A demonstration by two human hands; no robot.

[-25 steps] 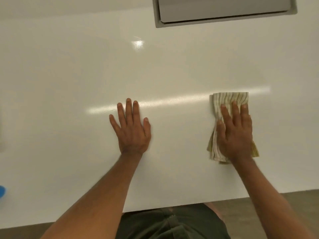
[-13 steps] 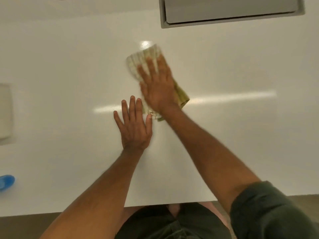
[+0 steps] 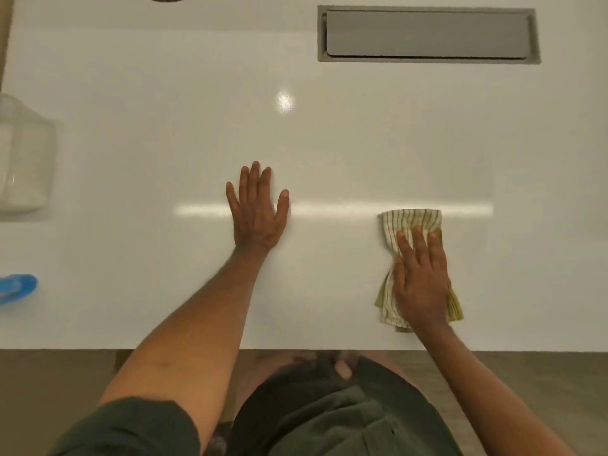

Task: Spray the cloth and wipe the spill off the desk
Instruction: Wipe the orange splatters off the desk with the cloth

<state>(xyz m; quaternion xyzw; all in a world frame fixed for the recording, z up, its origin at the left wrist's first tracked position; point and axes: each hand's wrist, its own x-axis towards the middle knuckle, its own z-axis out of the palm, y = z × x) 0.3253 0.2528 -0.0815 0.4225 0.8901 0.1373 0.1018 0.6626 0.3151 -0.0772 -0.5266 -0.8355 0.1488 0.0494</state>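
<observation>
A folded cream cloth with green stripes (image 3: 411, 222) lies on the white desk (image 3: 362, 143) at the right, close to the front edge. My right hand (image 3: 419, 278) presses flat on top of it, fingers together, covering its middle. My left hand (image 3: 256, 209) rests palm down on the bare desk at the centre, fingers spread, holding nothing. A blue spray bottle (image 3: 16, 287) lies at the far left edge, mostly cut off. No spill is visible on the glossy surface, only light reflections.
A grey cable hatch (image 3: 427, 34) is set into the desk at the back right. A clear plastic container (image 3: 23, 156) stands at the left edge. The desk's front edge runs just below my hands, with my lap beyond it.
My right hand swept the cloth from the right to the centre back beside my left hand, then back to the right front. My left hand stayed planted.
</observation>
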